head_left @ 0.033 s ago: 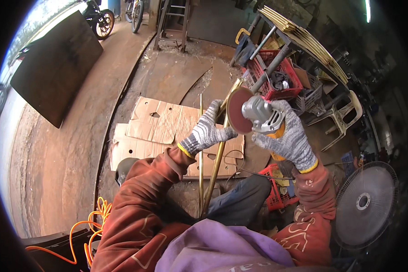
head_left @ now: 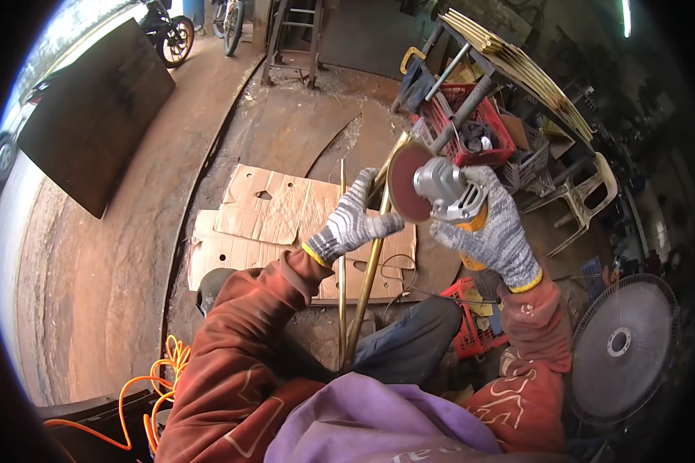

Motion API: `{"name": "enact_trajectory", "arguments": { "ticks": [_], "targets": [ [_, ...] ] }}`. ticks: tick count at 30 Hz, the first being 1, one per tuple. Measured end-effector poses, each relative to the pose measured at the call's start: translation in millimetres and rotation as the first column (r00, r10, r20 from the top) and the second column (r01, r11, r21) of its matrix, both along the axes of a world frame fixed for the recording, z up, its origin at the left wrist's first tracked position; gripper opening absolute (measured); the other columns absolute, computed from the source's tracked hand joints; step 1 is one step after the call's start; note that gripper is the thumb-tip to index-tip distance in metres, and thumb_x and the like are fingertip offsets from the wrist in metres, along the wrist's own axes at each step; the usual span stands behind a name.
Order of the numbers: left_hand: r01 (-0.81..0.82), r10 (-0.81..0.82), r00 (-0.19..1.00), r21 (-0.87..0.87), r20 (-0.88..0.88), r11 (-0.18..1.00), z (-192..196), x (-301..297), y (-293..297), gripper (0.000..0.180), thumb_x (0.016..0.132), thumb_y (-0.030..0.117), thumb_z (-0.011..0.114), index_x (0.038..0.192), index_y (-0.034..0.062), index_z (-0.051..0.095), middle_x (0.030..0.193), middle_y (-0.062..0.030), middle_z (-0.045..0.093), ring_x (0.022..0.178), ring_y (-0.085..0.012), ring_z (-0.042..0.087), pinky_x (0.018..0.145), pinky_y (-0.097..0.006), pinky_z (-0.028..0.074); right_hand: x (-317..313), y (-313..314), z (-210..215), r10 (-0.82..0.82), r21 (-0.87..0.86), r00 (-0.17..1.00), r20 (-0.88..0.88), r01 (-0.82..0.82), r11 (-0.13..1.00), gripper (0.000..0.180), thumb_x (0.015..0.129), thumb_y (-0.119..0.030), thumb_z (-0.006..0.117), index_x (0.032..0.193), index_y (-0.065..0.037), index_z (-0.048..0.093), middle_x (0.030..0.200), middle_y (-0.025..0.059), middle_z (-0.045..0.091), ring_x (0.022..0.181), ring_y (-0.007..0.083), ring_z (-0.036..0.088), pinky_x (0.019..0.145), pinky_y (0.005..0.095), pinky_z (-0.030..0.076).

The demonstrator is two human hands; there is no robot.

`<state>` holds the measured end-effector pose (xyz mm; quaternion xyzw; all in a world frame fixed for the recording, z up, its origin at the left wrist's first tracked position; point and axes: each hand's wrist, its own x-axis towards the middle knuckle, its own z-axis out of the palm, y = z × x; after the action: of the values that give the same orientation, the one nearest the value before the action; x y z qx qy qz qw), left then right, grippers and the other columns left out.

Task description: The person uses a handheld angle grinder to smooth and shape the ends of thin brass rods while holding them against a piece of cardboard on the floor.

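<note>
Nothing has shifted since before: left hand (head_left: 353, 224) grasps the brass rod (head_left: 368, 266), right hand (head_left: 496, 228) clenches the angle grinder (head_left: 440, 189). Its disc (head_left: 404, 184) sits beside the left fingers (head_left: 386, 224); a slip could likely cut the glove.

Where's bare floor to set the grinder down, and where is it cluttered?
Free: the bare floor left of the cardboard sheets, out to the dark board. Crowded: right of the angle grinder, around the red crate, plastic chair and fan.

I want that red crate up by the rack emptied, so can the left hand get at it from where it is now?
Probably not directly: the left hand grips a brass rod, and the angle grinder in the right hand sits between it and the red crate.
</note>
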<state>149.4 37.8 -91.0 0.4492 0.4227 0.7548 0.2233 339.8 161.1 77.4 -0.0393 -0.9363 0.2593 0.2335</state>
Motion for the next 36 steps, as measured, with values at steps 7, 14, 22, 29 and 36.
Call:
{"name": "enact_trajectory", "arguments": {
  "ticks": [7,14,22,29,36],
  "targets": [
    [-0.433,0.42,0.894,-0.058,-0.156,0.9,-17.4,-0.3,6.9,0.032,0.111,0.026,0.05,0.103,-0.0006,0.066,0.093,-0.0133,0.07,0.082,-0.0239,0.064,0.075,-0.037,0.052,8.9,-2.8,-7.7,-0.017,-0.025,0.996,0.09,0.019,1.0,0.082,0.072,-0.031,0.096,0.135,-0.002,0.052,0.126,0.0139,0.06,0.117,0.0236,0.062,0.103,0.0392,0.05],
    [-0.441,0.4,0.894,-0.239,-0.203,0.865,-11.6,-2.6,6.0,0.027,0.109,0.02,0.048,0.104,-0.0004,0.064,0.094,-0.023,0.068,0.085,-0.041,0.065,0.072,-0.046,0.051,21.0,-33.1,0.7,0.041,-0.069,0.973,0.227,-0.026,0.997,0.082,0.071,-0.026,0.096,0.135,-0.002,0.051,0.125,0.0133,0.061,0.115,0.0223,0.063,0.102,0.039,0.051],
    [-0.444,0.388,0.856,-0.099,-0.342,0.891,-16.6,-1.6,14.5,0.028,0.109,0.023,0.048,0.105,0.0009,0.065,0.092,-0.023,0.067,0.086,-0.0422,0.064,0.075,-0.045,0.051,8.4,-28.1,13.4,-0.003,-0.04,0.967,0.253,0.014,0.999,0.085,0.069,-0.029,0.097,0.136,-0.001,0.052,0.124,0.0143,0.065,0.115,0.0229,0.065,0.101,0.0382,0.053],
    [-0.411,0.357,0.897,-0.195,-0.261,0.891,-14.7,-4.6,13.1,0.03,0.11,0.027,0.05,0.106,0.0022,0.067,0.092,-0.0167,0.069,0.083,-0.0286,0.066,0.078,-0.04,0.052,11.9,-32.0,17.0,0.012,-0.073,0.953,0.302,0.011,0.997,0.084,0.07,-0.03,0.096,0.137,-0.001,0.054,0.123,0.0149,0.067,0.114,0.0225,0.067,0.101,0.0385,0.053],
    [-0.278,0.262,0.95,-0.08,-0.17,0.957,-20.4,-4.0,10.4,0.029,0.109,0.026,0.052,0.116,0.0021,0.068,0.104,-0.0153,0.074,0.092,-0.0239,0.07,0.084,-0.037,0.055,2.7,-30.7,23.1,0.054,-0.071,0.971,0.234,-0.038,0.997,0.083,0.07,-0.028,0.097,0.136,-0.002,0.053,0.122,0.0143,0.066,0.112,0.0215,0.066,0.102,0.0372,0.052]
  ]
}}
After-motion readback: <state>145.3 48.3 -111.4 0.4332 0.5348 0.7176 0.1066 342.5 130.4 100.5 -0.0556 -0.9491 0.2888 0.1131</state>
